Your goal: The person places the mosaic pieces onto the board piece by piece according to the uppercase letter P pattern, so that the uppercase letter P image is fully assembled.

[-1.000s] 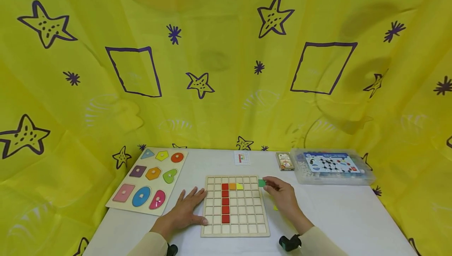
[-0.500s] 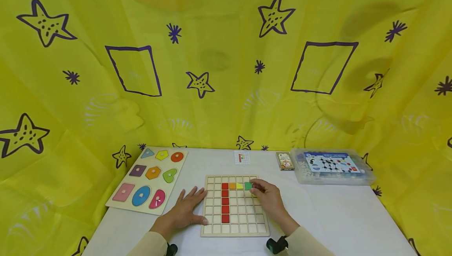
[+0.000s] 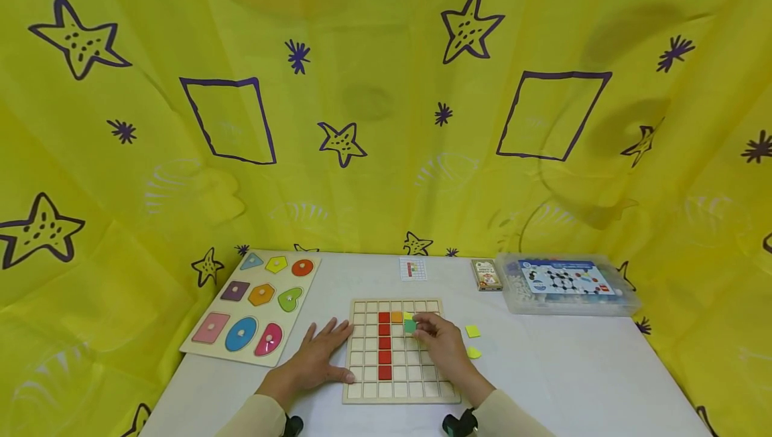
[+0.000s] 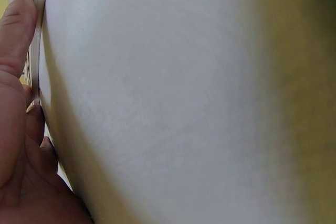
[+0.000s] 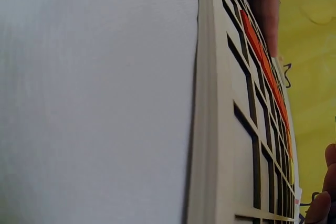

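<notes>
A wooden grid board (image 3: pixel 401 398) lies on the white table. Red square tiles (image 3: pixel 384 344) form a column in it, with an orange tile (image 3: pixel 397 317) and a partly covered yellow tile (image 3: pixel 408 316) beside the top one. My right hand (image 3: pixel 443 346) pinches a green square tile (image 3: pixel 410 326) between thumb and fingers, just below the yellow tile. My left hand (image 3: pixel 318 356) lies with fingers spread, fingertips and thumb at the board's left edge. In the right wrist view, the right fingers (image 5: pixel 321 208) show at the lower right; the green tile is hidden there.
Two loose yellow tiles (image 3: pixel 473 331) lie right of the board. A small pattern card (image 3: pixel 413 269), a small box (image 3: pixel 486 275) and a clear plastic case (image 3: pixel 567 286) stand at the back. A wooden shape puzzle (image 3: pixel 253 309) lies on the left.
My right hand has carried the green tile leftward from beyond the board's right edge, over the top row, to just below the yellow tile. My left hand has stayed in place.
</notes>
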Tool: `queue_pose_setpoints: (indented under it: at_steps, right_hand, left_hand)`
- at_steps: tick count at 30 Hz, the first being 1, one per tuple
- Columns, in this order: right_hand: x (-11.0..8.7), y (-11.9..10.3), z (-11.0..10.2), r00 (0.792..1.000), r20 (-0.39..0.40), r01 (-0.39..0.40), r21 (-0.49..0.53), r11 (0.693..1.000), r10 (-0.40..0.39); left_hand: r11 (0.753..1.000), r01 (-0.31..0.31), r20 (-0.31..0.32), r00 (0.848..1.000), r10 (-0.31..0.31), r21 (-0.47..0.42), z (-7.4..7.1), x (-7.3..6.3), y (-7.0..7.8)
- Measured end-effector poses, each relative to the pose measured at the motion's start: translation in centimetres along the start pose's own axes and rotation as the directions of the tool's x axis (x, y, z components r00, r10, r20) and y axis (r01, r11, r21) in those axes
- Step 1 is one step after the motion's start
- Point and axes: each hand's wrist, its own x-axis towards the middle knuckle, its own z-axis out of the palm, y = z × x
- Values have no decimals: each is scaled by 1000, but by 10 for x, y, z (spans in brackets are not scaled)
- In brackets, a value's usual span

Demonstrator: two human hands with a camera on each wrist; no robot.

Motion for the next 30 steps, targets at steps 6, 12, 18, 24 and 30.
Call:
queue_pose_setpoints:
  at_steps: [6,12,18,24,30]
  right_hand:
    - [-1,2,7,1000,28,9,-32,999,-8]
    - [-1,4,11,999,42,7,-103,995,-3]
    - [-1,4,15,998,63,39,-173,984,-29]
    - [-3,5,19,995,74,79,-275,958,-61]
    - [-2,2,20,993,90,97,-321,942,-71]
  left_hand:
    - [1000,0,0,1000,0,-8,-1,0,1]
    - [1000,6,4,1000,-6,-8,-1,0,1]
    - [1000,0,1,1000,0,-3,0,0,0]
    - [1000,-4,-1,1000,4,-6,1,0,-1]
    - [1000,-5,-1,1000,5,-6,-1,0,1]
